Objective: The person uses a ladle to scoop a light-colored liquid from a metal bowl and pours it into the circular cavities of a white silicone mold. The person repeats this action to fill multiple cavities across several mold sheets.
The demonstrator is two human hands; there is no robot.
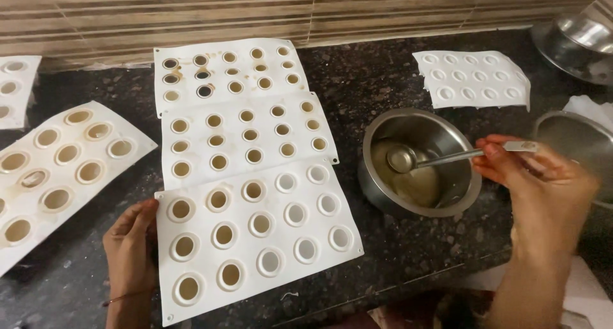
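My right hand (543, 182) holds the handle of a steel spoon (408, 158). The spoon's bowl dips into a round steel bowl (383, 182) with pale liquid at its bottom. My left hand (131, 246) rests on the left edge of the nearest white silicone mould (255, 246), fingers on its rim. In that mould the left cavities hold tan liquid and the right ones look white. Two more white moulds lie behind it, the middle mould (246, 137) filled with tan liquid and the far mould (227, 70) holding several darker cavities.
Another filled mould (57, 176) lies at an angle on the left, with a further mould (13, 86) at the far left edge. A small white mould (476, 80) sits at the back right. Steel vessels (575, 35) stand at the right, and a striped tiled wall runs behind the black granite counter (357, 80).
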